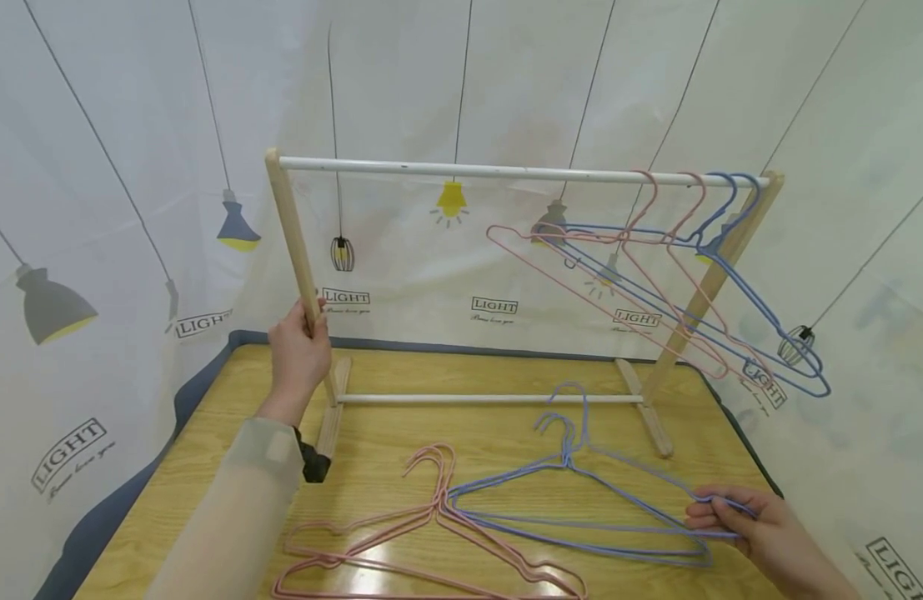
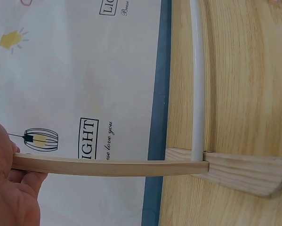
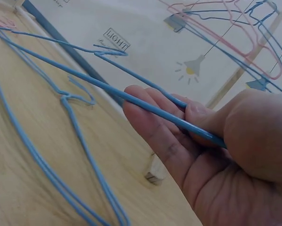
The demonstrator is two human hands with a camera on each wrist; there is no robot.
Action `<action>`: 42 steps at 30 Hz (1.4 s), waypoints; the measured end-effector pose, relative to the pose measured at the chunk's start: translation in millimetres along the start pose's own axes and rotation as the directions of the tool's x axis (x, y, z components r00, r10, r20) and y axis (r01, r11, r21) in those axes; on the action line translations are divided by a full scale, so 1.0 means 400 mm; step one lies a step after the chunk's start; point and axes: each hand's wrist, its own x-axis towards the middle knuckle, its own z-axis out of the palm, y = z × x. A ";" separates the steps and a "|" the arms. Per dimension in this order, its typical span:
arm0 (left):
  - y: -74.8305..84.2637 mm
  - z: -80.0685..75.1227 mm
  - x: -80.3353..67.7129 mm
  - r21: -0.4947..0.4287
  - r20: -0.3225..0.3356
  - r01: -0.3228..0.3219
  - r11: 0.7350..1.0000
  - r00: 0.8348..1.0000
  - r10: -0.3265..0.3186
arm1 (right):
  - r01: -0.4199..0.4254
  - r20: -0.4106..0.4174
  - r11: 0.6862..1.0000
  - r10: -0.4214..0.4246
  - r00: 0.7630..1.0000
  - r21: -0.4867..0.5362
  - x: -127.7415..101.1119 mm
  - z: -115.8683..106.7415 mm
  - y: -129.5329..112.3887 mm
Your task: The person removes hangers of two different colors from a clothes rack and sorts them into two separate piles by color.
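Nearest the front edge of the wooden desk (image 1: pixel 206 467), toward the left, lie the pink hangers (image 1: pixel 431 542), a few stacked flat with their hooks pointing toward the rack. Just right of them, touching at the necks, lie the blue hangers (image 1: pixel 581 508), also flat, their hooks toward the back. At the front right corner the right hand (image 1: pixel 761 525) pinches the end of one blue hanger's arm; the right wrist view shows the thumb pressing the blue wire (image 3: pixel 145 101) against the curled fingers (image 3: pixel 155 122), with that wire lifted slightly off the desk.

Further back, along the left side of the desk, the left hand (image 1: pixel 299 350) is wrapped round the left wooden post (image 1: pixel 296 250) of the small clothes rack, about midway up. The left wrist view shows the post (image 2: pixel 108 165) running from the hand to its wooden foot (image 2: pixel 244 172), where the white lower crossbar (image 2: pixel 197 80) joins it.

The rack stands across the rear half of the desk. Its white top rail (image 1: pixel 506 171) carries hung hangers (image 1: pixel 679 283), pink and blue, bunched at the right end by the right post (image 1: pixel 712 283).

Behind the desk hangs a white curtain (image 1: pixel 131 167) printed with lamps and the word LIGHT.
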 end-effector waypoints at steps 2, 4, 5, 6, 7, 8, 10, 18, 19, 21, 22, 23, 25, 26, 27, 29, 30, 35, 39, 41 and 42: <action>-0.002 0.001 0.001 0.001 -0.002 0.000 1.000 1.000 0.000 | -0.039 -0.045 0.999 0.038 0.998 -0.026 0.000 -0.003 0.011; -0.002 0.001 0.002 0.001 -0.002 -0.001 1.000 1.000 0.001 | -0.067 -0.091 0.994 0.059 0.994 -0.091 0.001 -0.005 0.021; -0.002 0.001 0.003 -0.001 -0.003 -0.001 1.000 1.000 0.001 | -0.086 -0.123 0.987 0.069 0.990 -0.139 0.002 -0.004 0.024; -0.002 0.001 0.003 0.000 -0.002 -0.001 1.000 1.000 0.001 | -0.107 -0.158 0.976 0.077 0.984 -0.192 0.004 -0.003 0.027; -0.001 0.000 0.003 -0.001 -0.002 0.001 1.000 1.000 -0.001 | -0.132 -0.194 0.961 0.085 0.977 -0.242 0.006 -0.002 0.029; -0.001 0.000 0.003 0.000 -0.001 0.002 1.000 1.000 -0.002 | -0.151 -0.220 0.943 0.086 0.972 -0.296 0.009 0.000 0.031; 0.000 -0.002 0.002 0.004 0.002 0.008 1.000 1.000 -0.008 | -0.185 -0.268 0.904 0.082 0.960 -0.385 0.015 0.004 0.035; 0.001 -0.002 -0.002 0.002 0.015 0.017 1.000 1.000 -0.017 | -0.214 -0.349 0.736 -0.033 0.937 -0.643 0.022 0.015 0.054; 0.000 -0.002 -0.001 0.000 0.016 0.023 1.000 1.000 -0.023 | -0.214 -0.353 0.711 -0.052 0.934 -0.670 0.022 0.015 0.055; 0.000 -0.003 -0.001 -0.004 0.021 0.029 1.000 0.999 -0.029 | -0.231 -0.376 0.678 -0.072 0.924 -0.698 0.023 0.015 0.055; -0.001 -0.003 -0.001 -0.008 0.023 0.032 0.999 0.999 -0.031 | -0.244 -0.388 0.661 -0.079 0.918 -0.710 0.024 0.015 0.055; -0.001 -0.003 0.000 -0.009 0.025 0.034 0.999 0.999 -0.033 | -0.258 -0.407 0.653 -0.085 0.909 -0.712 0.025 0.015 0.053; -0.002 -0.003 0.001 -0.009 0.025 0.034 0.999 0.999 -0.033 | -0.278 -0.436 0.646 -0.095 0.895 -0.711 0.029 0.018 0.047; -0.001 -0.003 0.001 -0.010 0.026 0.030 0.999 0.999 -0.030 | -0.284 -0.446 0.642 -0.102 0.889 -0.712 0.032 0.020 0.042; -0.001 -0.004 0.001 -0.009 0.024 0.027 1.000 0.999 -0.027 | -0.286 -0.457 0.639 -0.116 0.882 -0.714 0.036 0.023 0.036; 0.001 -0.005 0.001 -0.006 0.021 0.022 1.000 1.000 -0.021 | -0.264 -0.450 0.628 -0.155 0.879 -0.732 0.045 0.027 0.017; 0.002 -0.005 0.001 -0.003 0.019 0.020 1.000 1.000 -0.020 | -0.250 -0.445 0.628 -0.172 0.879 -0.737 0.051 0.030 0.004; 0.001 -0.006 0.000 0.007 0.011 0.023 1.000 1.000 -0.023 | -0.120 -0.429 0.685 -0.300 0.852 -0.718 0.085 0.046 -0.068; -0.001 -0.004 0.001 0.001 0.018 0.029 1.000 0.999 -0.029 | 0.036 -0.460 0.793 -0.388 0.799 -0.608 0.112 0.059 -0.115; -0.002 -0.003 0.001 0.000 0.021 0.029 1.000 0.999 -0.029 | 0.092 -0.477 0.817 -0.419 0.773 -0.569 0.126 0.063 -0.132; -0.002 -0.003 0.001 0.000 0.022 0.027 1.000 0.999 -0.027 | 0.108 -0.486 0.822 -0.430 0.761 -0.559 0.132 0.064 -0.140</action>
